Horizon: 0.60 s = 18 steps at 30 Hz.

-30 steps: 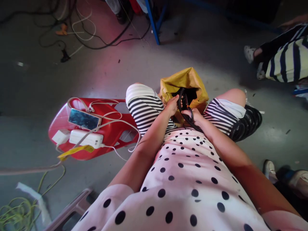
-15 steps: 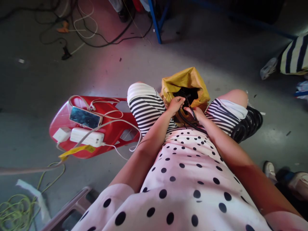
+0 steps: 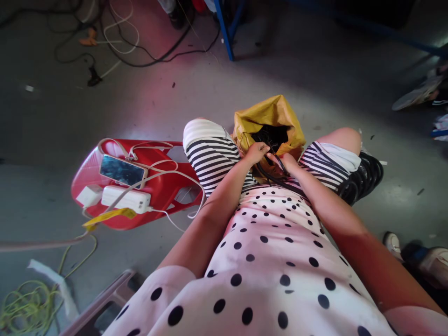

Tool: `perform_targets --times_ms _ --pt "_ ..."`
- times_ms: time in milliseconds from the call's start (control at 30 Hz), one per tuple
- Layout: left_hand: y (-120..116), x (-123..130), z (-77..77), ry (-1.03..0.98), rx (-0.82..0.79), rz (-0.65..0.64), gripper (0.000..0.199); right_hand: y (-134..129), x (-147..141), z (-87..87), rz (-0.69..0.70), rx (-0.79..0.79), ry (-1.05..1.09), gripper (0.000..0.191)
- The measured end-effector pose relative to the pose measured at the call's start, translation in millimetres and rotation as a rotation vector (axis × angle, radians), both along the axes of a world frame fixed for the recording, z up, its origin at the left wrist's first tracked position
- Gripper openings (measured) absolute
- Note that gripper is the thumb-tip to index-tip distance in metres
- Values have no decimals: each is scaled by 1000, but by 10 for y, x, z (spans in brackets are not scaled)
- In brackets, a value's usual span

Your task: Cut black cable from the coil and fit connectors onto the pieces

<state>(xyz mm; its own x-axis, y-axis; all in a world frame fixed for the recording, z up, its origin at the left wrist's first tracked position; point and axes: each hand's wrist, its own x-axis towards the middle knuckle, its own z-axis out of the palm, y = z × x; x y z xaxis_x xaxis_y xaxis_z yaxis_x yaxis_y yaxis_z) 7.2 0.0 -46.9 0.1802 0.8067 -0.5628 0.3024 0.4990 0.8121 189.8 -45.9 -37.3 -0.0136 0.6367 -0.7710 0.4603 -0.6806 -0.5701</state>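
Observation:
An open yellow bag (image 3: 268,112) stands between my knees, with black pieces inside it. At its near edge my left hand (image 3: 257,152) is closed in a pinch; what it grips is too small to make out. Just right of it, my right hand (image 3: 286,163) is closed around a black cable (image 3: 268,175). The fingertips of both hands are close together. Part of the cable curves across my lap below the hands. A coil of black tubing or cable (image 3: 367,177) lies beside my right knee.
On the left, a red stool (image 3: 163,186) carries a phone (image 3: 122,171), a white power bank (image 3: 126,199), a white adapter (image 3: 89,195) and cords. Loose cables lie on the floor at upper left. A blue metal leg (image 3: 226,35) stands ahead. Other people's feet show at right.
The thin black strand that stood up between my hands over the bag's opening no longer shows. Both hands stay nearly in place. A person's leg at the right edge has moved.

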Motion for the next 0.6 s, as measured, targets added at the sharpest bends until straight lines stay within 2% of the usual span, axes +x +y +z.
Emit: perform_targets --times_ms 167,367,467,600 --pt "-5 -6 -62 -7 -31 -2 29 26 -32 40 82 -10 6 63" --pt "-43 35 -87 -39 -115 63 36 35 -83 17 2 41 -57 66" --pt "-18 31 -89 -74 -219 245 34 6 -116 68 -58 0 1 61" --pt "49 -23 -143 -260 -322 535 20 -116 -182 203 -69 -96 254 53"
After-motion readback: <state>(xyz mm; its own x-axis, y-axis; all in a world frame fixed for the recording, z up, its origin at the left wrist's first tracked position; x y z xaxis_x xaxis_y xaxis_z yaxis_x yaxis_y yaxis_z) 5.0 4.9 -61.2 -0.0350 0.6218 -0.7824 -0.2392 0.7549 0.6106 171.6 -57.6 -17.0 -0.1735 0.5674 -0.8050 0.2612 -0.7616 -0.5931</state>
